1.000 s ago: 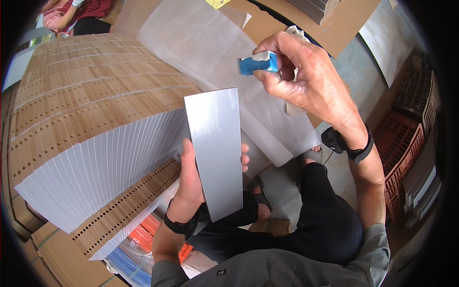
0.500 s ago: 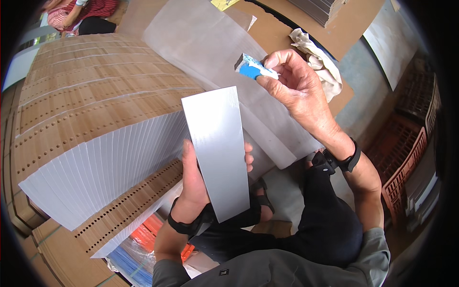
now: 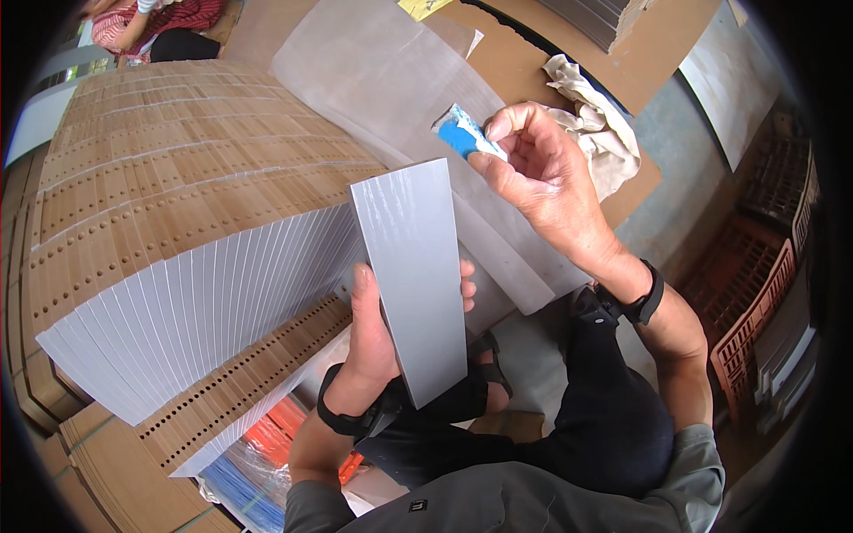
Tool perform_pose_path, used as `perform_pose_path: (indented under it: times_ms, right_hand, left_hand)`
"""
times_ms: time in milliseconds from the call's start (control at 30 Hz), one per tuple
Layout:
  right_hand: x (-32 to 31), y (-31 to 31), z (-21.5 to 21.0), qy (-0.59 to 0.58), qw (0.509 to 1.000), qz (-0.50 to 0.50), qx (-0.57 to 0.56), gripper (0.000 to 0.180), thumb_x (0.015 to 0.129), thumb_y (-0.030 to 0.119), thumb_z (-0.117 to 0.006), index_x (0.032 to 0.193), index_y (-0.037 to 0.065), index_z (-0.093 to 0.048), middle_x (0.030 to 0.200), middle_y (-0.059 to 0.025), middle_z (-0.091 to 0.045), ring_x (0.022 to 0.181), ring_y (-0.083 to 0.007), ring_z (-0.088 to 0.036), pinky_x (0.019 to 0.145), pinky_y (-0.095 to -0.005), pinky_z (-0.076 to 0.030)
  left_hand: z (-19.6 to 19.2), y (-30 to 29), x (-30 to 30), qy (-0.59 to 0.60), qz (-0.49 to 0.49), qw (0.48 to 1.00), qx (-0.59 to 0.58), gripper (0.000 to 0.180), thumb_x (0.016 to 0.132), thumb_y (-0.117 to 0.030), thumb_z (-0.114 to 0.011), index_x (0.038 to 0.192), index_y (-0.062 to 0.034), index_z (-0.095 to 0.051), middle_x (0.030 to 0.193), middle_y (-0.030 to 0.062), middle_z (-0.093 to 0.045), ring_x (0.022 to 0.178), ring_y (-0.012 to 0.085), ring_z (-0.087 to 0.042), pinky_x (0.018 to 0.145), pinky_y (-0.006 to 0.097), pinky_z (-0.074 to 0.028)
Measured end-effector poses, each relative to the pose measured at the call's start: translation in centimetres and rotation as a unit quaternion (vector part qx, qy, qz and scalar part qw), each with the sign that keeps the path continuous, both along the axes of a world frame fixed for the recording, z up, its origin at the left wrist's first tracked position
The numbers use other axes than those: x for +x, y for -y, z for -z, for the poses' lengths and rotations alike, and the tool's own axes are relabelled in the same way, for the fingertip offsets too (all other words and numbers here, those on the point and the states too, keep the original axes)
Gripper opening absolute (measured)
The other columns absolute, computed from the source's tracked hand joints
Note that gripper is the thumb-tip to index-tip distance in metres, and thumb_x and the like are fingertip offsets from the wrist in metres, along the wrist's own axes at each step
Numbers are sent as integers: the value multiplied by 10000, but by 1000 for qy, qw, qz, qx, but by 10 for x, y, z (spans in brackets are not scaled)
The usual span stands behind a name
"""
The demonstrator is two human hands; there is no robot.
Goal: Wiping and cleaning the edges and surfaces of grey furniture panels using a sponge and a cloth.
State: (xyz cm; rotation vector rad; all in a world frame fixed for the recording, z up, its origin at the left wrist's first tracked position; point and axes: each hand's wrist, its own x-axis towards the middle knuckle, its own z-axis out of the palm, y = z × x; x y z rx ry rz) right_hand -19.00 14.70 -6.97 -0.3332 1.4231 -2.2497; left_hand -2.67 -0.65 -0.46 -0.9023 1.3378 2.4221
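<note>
A flat grey panel [image 3: 413, 284] stands tilted up in front of me, with faint streaks near its top end. My left hand [image 3: 369, 329] grips it from behind, thumb along the left edge and fingertips showing past the right edge. Above and to the right of the panel, my right hand [image 3: 546, 173] pinches a small blue-and-white block [image 3: 462, 133] between thumb and fingers. The block has a dark, worn end and is apart from the panel. What the block is made of I cannot make out.
On the left stands a long row of similar panels [image 3: 222, 302] with drilled wooden edges. A crumpled cream cloth [image 3: 597, 133] lies on cardboard beyond my right hand. Reddish plastic crates [image 3: 755, 302] stand at the right. Another person [image 3: 160, 27] sits at the far left.
The panel has tilted slightly, so its bright glare is gone and streaks show. My right hand has turned the block a little and shifted slightly down.
</note>
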Motion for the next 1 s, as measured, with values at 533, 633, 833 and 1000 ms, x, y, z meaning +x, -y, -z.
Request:
perform_pose_path:
  times_ms: [533, 633, 833, 1000]
  right_hand:
    - [-4, 14, 6, -233, 940, 82, 236, 234, 865, 48, -724, 1036, 49, -566, 958, -57, -573, 804, -146, -569, 746, -287, -520]
    - [-8, 12, 21, -219, 942, 85, 240, 234, 877, 70, -722, 1047, 38, -565, 939, -67, -556, 770, -150, -569, 716, -301, -531]
    - [-19, 8, 27, -202, 945, 104, 236, 230, 886, 95, -724, 1049, 30, -575, 891, -54, -568, 759, -137, -563, 701, -300, -522]
    - [-19, -1, 41, -160, 955, 94, 232, 247, 887, 145, -745, 1043, 43, -583, 856, -13, -569, 772, -102, -538, 694, -278, -485]
  left_hand:
    - [4, 8, 0, -18, 7, 1000, 11, 960, 990, -790, -179, 1428, 5, -492, 1303, 173, -628, 1138, 260, -641, 996, 435, -527]
    - [2, 6, -2, -10, -15, 999, 31, 966, 980, -793, -145, 1442, -15, -481, 1265, 193, -637, 1084, 281, -653, 949, 451, -544]
    - [4, 12, 2, -19, 1, 1000, 25, 881, 1005, -735, -230, 1445, -14, -481, 1283, 185, -628, 1087, 263, -642, 956, 428, -532]
    - [9, 16, 8, -59, 137, 930, -336, 867, 921, -523, -707, 1532, 12, -406, 1372, 166, -538, 1229, 238, -552, 1047, 371, -447]
